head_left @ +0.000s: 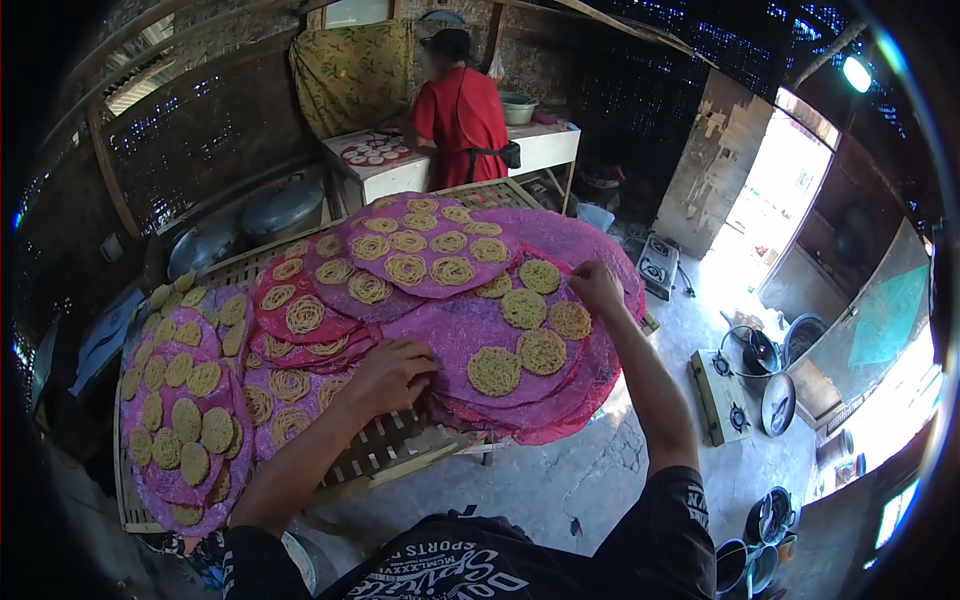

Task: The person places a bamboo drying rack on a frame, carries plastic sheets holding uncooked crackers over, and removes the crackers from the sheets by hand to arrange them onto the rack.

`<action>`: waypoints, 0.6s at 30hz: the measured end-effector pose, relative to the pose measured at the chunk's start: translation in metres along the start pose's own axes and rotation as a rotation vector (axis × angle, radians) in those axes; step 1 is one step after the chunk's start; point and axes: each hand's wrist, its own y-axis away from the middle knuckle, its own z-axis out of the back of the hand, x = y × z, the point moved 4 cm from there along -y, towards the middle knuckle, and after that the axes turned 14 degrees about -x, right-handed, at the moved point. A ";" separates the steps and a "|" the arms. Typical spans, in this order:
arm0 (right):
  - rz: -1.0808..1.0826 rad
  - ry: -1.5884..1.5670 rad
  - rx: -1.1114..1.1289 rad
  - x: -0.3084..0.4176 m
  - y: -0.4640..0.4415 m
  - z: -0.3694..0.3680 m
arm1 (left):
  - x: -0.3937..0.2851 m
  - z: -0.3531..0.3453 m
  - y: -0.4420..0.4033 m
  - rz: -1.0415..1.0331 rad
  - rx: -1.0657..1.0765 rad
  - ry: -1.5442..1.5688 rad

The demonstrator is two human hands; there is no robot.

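Round noodle-like discs [495,371] lie on a purple mesh sheet [440,325], on top of a stack of pink and purple sheets. My left hand [392,376] is at the sheet's near left edge, its fingers curled closed on the edge. At the far right edge, my right hand [597,287] has fingertips pinched together on the sheet's border, close to a browner disc [570,320]. Another purple sheet [385,245] bearing coiled pale discs [405,268] overlaps behind. The fingertips of both hands are partly hidden.
A slatted bamboo rack [395,445] carries the sheets, including a left pile [165,490] with several discs. A person in red [465,120] works at a white table [545,147] behind. Stoves [722,395] and pans [778,404] sit on the floor at right, near a bright doorway.
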 end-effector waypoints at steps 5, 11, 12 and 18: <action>-0.019 0.023 -0.016 0.003 0.001 0.004 | 0.008 -0.002 -0.002 0.007 0.057 0.003; 0.016 0.028 -0.048 0.005 0.002 0.002 | -0.003 -0.001 -0.004 -0.115 0.137 -0.016; 0.000 0.043 -0.031 0.007 0.003 0.003 | -0.002 -0.004 -0.004 -0.125 0.141 -0.017; 0.190 0.146 -0.059 0.033 0.012 0.022 | -0.009 0.001 -0.005 -0.135 0.101 -0.024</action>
